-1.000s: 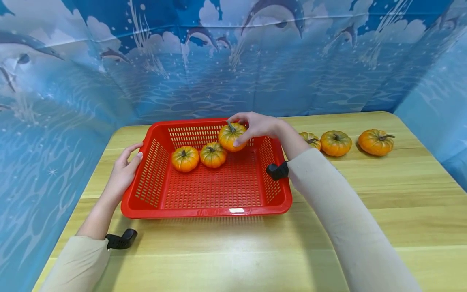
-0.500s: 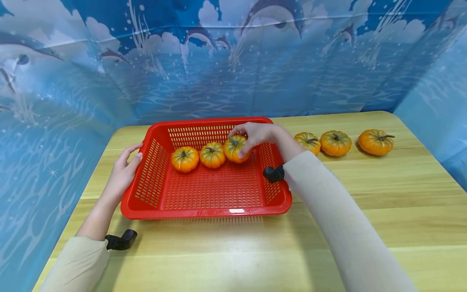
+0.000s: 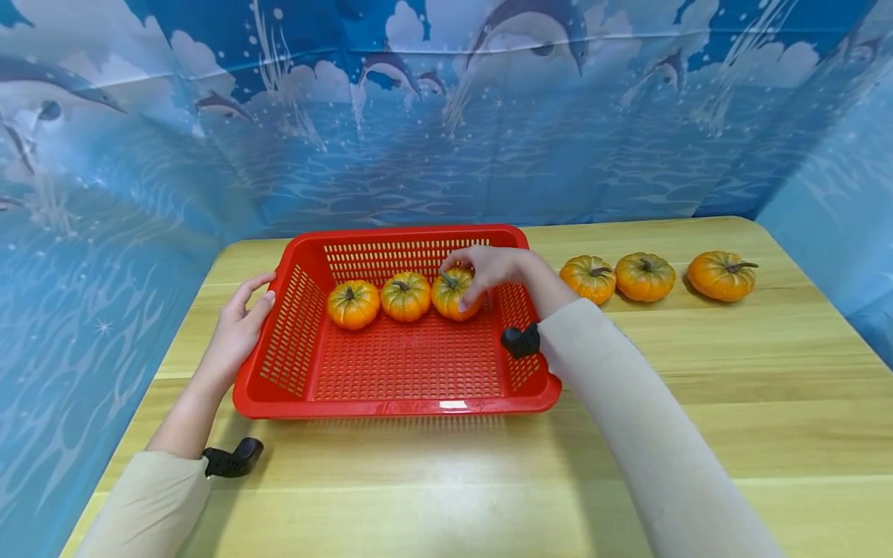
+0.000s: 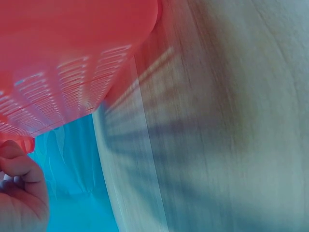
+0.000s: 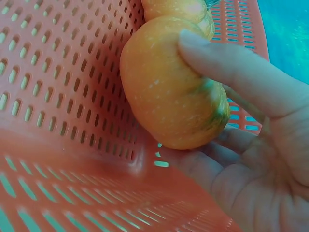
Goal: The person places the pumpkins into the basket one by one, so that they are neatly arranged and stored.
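A red plastic basket (image 3: 412, 408) with slotted walls stands on the table. At its left rim my left hand (image 3: 237, 329) holds on, fingers and thumb over the edge; the left wrist view shows the curled fingers (image 4: 21, 169) by the rim. Inside the basket, my right hand (image 3: 491, 271) grips a small orange pumpkin (image 3: 449, 297) low over the floor. The right wrist view has the thumb on one side of this pumpkin (image 5: 164, 82) and the fingers on the other, partly hidden. Two more pumpkins, one left (image 3: 353, 304) and one middle (image 3: 405, 297), sit in line beside it.
On the wooden table (image 3: 698, 387), right of the basket, three pumpkins lie in a row: a near one (image 3: 588, 279), a middle one (image 3: 645, 277) and a far right one (image 3: 722, 276). A blue dolphin-print curtain (image 3: 432, 155) hangs behind the table and at both sides.
My right hand has lowered the pumpkin into the basket and slightly right, in line with the other two. The left hand has stayed at the rim.
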Demonstrator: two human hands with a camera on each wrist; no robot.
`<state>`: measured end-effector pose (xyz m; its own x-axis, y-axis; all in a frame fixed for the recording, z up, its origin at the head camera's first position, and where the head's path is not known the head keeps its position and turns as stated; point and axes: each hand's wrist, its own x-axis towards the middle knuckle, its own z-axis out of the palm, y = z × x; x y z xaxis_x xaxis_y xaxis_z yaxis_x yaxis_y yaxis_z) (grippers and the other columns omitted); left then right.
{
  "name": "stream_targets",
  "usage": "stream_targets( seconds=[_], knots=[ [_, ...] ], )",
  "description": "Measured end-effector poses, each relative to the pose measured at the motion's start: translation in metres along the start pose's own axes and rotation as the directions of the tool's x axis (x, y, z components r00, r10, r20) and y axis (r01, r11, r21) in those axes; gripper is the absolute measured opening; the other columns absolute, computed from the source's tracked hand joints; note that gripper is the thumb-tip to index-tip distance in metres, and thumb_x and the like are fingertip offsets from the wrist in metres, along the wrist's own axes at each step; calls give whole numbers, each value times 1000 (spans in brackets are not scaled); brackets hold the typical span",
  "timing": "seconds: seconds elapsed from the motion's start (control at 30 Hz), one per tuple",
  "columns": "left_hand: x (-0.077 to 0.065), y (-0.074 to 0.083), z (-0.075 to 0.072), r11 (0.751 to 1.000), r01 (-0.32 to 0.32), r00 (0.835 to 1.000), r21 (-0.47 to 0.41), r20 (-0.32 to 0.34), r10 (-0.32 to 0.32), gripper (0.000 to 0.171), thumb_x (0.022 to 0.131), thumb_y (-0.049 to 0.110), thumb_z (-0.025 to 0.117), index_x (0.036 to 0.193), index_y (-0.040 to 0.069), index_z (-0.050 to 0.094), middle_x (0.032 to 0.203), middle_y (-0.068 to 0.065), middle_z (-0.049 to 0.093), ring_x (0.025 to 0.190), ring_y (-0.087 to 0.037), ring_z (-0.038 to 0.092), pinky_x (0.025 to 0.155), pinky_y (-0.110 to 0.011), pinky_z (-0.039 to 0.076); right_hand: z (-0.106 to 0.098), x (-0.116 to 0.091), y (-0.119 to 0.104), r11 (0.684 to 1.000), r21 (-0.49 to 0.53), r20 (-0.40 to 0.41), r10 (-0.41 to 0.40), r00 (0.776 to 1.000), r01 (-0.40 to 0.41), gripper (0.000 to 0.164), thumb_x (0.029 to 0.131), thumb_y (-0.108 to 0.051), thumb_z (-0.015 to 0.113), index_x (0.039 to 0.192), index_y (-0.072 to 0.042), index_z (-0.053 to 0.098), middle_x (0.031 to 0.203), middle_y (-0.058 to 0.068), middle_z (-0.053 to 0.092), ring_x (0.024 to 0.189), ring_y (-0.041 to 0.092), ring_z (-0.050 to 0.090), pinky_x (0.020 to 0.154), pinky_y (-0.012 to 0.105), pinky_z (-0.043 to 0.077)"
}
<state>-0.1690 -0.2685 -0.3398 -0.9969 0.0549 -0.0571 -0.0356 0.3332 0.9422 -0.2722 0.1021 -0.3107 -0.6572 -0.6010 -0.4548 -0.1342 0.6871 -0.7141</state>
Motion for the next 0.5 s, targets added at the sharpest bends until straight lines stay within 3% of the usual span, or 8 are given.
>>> stream_targets(
  seconds=[0.5],
  knots=[
    [0, 0, 0, 1000, -14, 1000, -19, 0, 14, 54, 99, 35, 42, 147, 14, 25, 100, -4, 57, 74, -12, 66, 63, -30, 56, 7, 7, 5, 1000, -7, -1, 6, 1000, -6, 69, 75, -10, 78, 135, -11, 42, 143, 14, 29, 128, 28, 29, 101, 42, 36]
  ],
)
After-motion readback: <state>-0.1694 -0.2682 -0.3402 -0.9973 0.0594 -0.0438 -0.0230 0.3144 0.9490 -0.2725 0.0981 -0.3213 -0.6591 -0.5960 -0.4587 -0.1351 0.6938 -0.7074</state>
